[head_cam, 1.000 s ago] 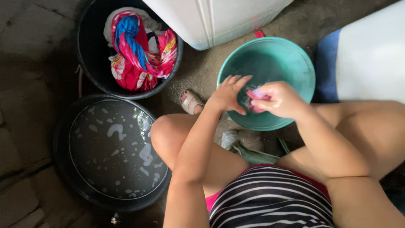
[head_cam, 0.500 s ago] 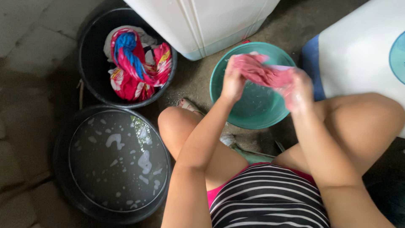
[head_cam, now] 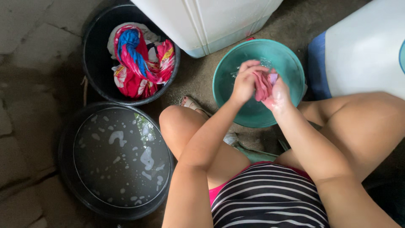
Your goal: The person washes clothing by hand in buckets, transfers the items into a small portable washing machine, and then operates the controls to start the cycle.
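Both my hands are pressed together around a small pink cloth (head_cam: 264,84), bunched up above a teal basin (head_cam: 291,63) holding a little water. My left hand (head_cam: 245,81) grips the cloth from the left side, fingers curled over it. My right hand (head_cam: 279,96) clasps it from the right and below. The cloth is mostly hidden between the palms. I sit low with bare knees spread to either side of the basin.
A black tub (head_cam: 95,63) at upper left holds red, blue and white laundry (head_cam: 139,59). A larger black tub (head_cam: 67,169) of dark soapy water sits at lower left. A white container (head_cam: 206,21) stands behind the basin, another white and blue one (head_cam: 363,50) at right. A sandalled foot (head_cam: 192,103) rests on the concrete.
The pink cloth was stretched out between my hands half a second ago; now it is bunched tightly between them, lower over the basin.
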